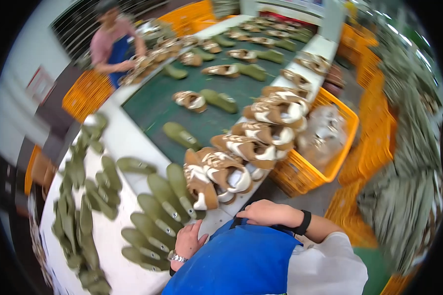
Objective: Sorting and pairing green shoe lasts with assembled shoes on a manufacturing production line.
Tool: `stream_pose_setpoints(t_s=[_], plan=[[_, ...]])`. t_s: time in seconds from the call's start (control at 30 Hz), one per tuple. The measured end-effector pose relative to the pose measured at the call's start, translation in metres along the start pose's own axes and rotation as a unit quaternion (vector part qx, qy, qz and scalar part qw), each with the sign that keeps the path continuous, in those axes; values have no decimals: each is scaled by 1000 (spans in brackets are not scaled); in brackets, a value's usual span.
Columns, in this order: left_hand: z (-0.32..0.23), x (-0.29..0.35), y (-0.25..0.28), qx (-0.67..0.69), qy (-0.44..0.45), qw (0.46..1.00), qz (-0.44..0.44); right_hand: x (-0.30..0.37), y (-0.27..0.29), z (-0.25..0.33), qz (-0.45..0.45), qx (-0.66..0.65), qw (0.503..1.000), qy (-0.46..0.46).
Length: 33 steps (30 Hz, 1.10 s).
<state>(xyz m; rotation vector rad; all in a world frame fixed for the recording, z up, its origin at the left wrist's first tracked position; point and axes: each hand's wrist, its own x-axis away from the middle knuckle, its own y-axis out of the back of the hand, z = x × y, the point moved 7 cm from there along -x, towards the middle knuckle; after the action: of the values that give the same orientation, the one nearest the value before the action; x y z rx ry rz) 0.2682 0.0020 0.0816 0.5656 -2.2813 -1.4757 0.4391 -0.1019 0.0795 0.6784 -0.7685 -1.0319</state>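
My left hand (189, 240), with a watch on its wrist, rests at the table edge beside a fanned row of green insoles (155, 209). Its fingers are stretched with the thumb apart, and nothing shows in them. In front of my blue apron (231, 258), my right hand (268, 214) is closed, its curled fingers at something dark. What they hold, if anything, I cannot make out. Just beyond my hands, brown-and-white shoes (226, 172) stand crowded along the white ledge.
A green conveyor belt (155, 110) carries shoes paired with insoles. More insoles (76, 216) lie heaped on the white table (118, 246) at left. An orange crate (295, 172) with clear plastic bags stands right of the shoes. Across the belt, a person (115, 46) handles shoes.
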Motion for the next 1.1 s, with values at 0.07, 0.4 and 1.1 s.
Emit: stream_pose_setpoints(t_s=[0.07, 0.4, 1.1], plan=[[7, 13, 1, 14, 40, 999, -16, -16, 29, 12, -38, -16, 999, 0], [47, 91, 1, 15, 230, 968, -100, -104, 29, 37, -89, 24, 992, 89], [177, 144, 24, -120, 334, 892, -280, -120, 161, 49, -207, 43, 977, -15]])
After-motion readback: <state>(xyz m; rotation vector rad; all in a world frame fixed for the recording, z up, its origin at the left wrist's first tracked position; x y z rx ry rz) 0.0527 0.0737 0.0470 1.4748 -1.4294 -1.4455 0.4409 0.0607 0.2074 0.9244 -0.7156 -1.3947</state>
